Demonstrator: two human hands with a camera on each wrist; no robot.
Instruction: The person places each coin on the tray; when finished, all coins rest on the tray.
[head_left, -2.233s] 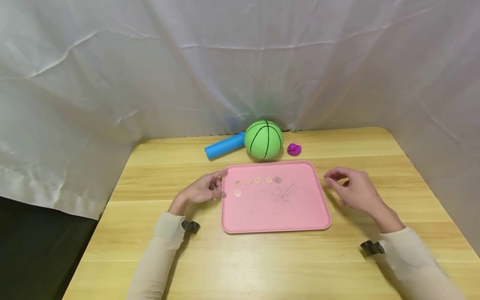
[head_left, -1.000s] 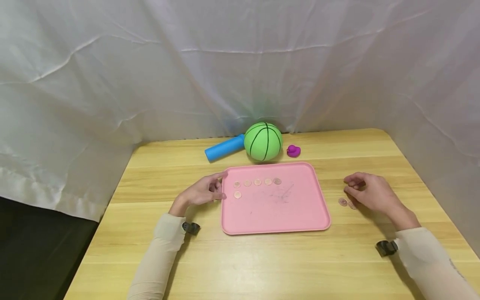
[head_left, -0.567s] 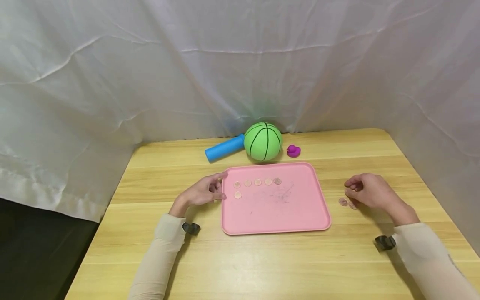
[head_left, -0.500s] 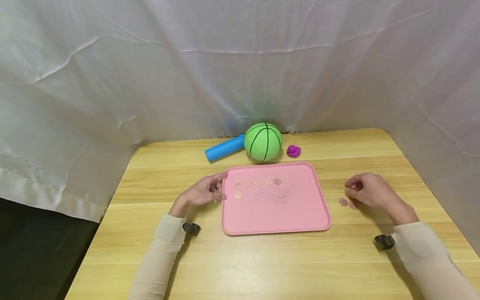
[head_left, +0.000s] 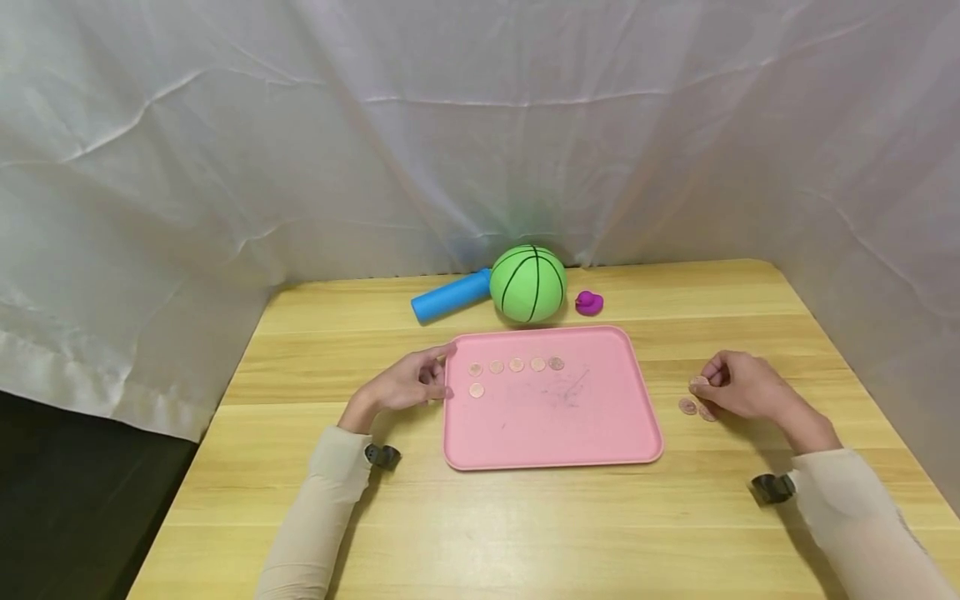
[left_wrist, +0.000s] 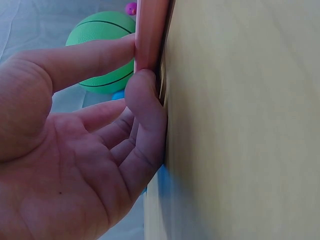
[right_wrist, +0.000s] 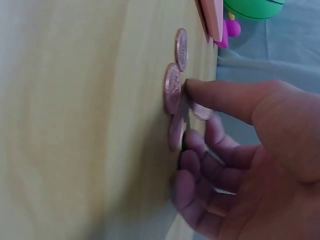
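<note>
The relaxed left hand [head_left: 397, 385] touches the pink rectangular tray [head_left: 551, 437] bearing six unmoved copper-coloured round coins [head_left: 517, 365], while the right hand [head_left: 744, 387] now visibly pinches another copper-coloured coin [right_wrist: 202, 111], seemingly freed from the loose coins [head_left: 687, 407] beneath.

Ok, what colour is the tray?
The tray is pink with some dark marks; best seen in the head view.

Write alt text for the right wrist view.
The right hand holds a round copper-coloured coin beside three matching coins on a pale wooden table. Top right: parts of a flat pink tray, purple toy duck and round green ball.
</note>
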